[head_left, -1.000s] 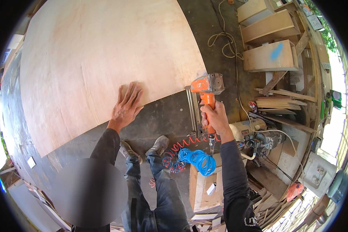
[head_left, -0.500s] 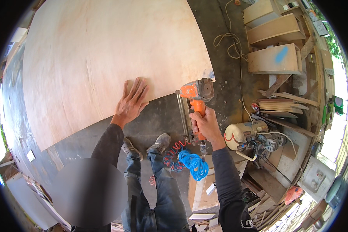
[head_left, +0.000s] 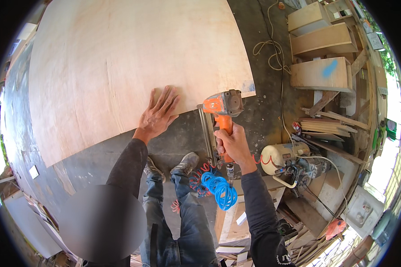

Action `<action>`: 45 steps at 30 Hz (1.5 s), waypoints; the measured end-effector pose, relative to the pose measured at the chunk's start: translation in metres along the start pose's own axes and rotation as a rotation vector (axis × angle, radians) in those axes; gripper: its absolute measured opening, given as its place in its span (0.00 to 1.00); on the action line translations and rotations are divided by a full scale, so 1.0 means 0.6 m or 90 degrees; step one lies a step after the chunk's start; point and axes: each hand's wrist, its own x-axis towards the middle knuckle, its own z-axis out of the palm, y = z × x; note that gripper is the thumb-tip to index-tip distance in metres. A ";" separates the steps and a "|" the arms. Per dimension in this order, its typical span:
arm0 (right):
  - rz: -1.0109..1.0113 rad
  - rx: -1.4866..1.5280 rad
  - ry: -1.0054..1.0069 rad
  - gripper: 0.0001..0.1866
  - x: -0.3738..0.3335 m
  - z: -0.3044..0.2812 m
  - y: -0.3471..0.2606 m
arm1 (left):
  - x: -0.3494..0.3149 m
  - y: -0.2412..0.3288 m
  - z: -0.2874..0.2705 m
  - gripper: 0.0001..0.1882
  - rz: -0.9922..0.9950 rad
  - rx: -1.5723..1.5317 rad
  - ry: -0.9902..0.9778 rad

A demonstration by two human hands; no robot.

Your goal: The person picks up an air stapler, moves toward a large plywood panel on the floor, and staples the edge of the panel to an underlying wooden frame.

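A large pale plywood sheet (head_left: 133,53) spreads before me, its near edge running slantwise past both hands. My left hand (head_left: 158,113) lies on it close to that edge, palm down, fingers stretched out. An orange and grey pneumatic nail gun (head_left: 222,103) is in the grip of my right hand (head_left: 233,143), fingers wrapped round its handle. The gun's nose is at the sheet's near edge, right of my left hand; whether it touches is hard to tell. From the handle's base hangs a coiled air hose (head_left: 219,190), blue and red.
A cream air compressor (head_left: 278,156) stands on the floor at my right. Beyond it are wooden drawer boxes (head_left: 321,73) and stacked wood strips (head_left: 325,127). A loose cable (head_left: 278,55) lies on the dark floor. Near my legs is a wooden cabinet piece (head_left: 236,218).
The nail gun in my right hand has moved a little left along the sheet's near edge. My left hand keeps its place on the sheet while the whole view shifts slightly.
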 end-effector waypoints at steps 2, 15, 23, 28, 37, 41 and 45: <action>0.007 0.001 0.007 0.07 0.000 0.001 0.002 | 0.000 0.000 -0.002 0.39 -0.001 -0.003 0.000; -0.016 -0.049 -0.002 0.16 -0.006 0.015 -0.002 | 0.003 0.006 -0.006 0.38 0.009 -0.030 0.019; -0.048 -0.092 0.024 0.10 -0.006 0.028 0.006 | -0.006 -0.004 0.003 0.39 0.002 -0.036 0.019; -0.141 -0.209 0.113 0.08 -0.044 0.046 0.117 | -0.008 -0.009 0.000 0.37 -0.011 -0.108 0.003; 0.029 -0.053 0.074 0.05 -0.129 0.128 0.145 | -0.192 -0.102 -0.039 0.38 -0.146 -0.043 -0.001; 0.009 -0.083 0.075 0.07 -0.119 0.146 0.143 | -0.278 -0.150 -0.054 0.40 -0.186 -0.001 0.021; -0.019 -0.100 0.082 0.08 -0.106 0.162 0.130 | -0.300 -0.162 -0.058 0.41 -0.173 -0.012 0.014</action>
